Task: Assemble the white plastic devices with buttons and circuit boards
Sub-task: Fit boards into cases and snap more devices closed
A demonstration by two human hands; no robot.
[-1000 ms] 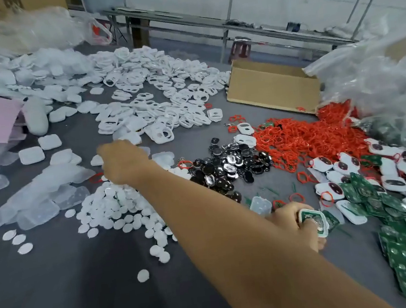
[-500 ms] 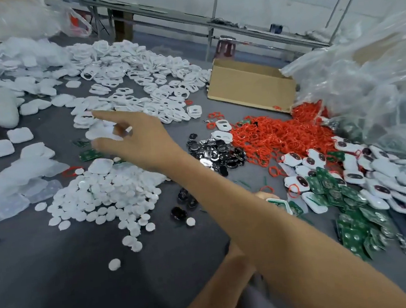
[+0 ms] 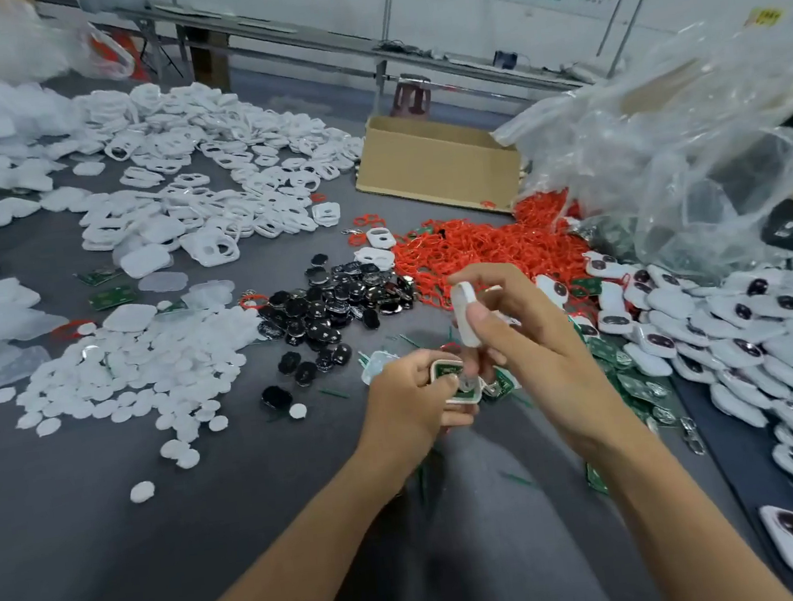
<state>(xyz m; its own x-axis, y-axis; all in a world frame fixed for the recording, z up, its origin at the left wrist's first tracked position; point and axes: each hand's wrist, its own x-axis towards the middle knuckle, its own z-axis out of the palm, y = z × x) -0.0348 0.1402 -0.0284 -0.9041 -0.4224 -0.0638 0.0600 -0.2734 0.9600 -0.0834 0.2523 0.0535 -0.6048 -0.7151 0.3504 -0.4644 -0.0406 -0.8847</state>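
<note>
My left hand grips a white plastic shell with a green circuit board in it, low in the middle of the view. Just above and to the right, my right hand pinches a white plastic cover between thumb and fingers, held on edge over the shell. The two parts are close together but apart.
White round button pads lie at the left, black buttons in the middle, red rings behind. White covers pile at the back. Finished devices and green boards are at the right, beside a cardboard box and plastic bag.
My right hand came back from the far-left pile of white parts, now carrying a white cover, and stopped above my left hand. My left hand kept its shell and shifted slightly.
</note>
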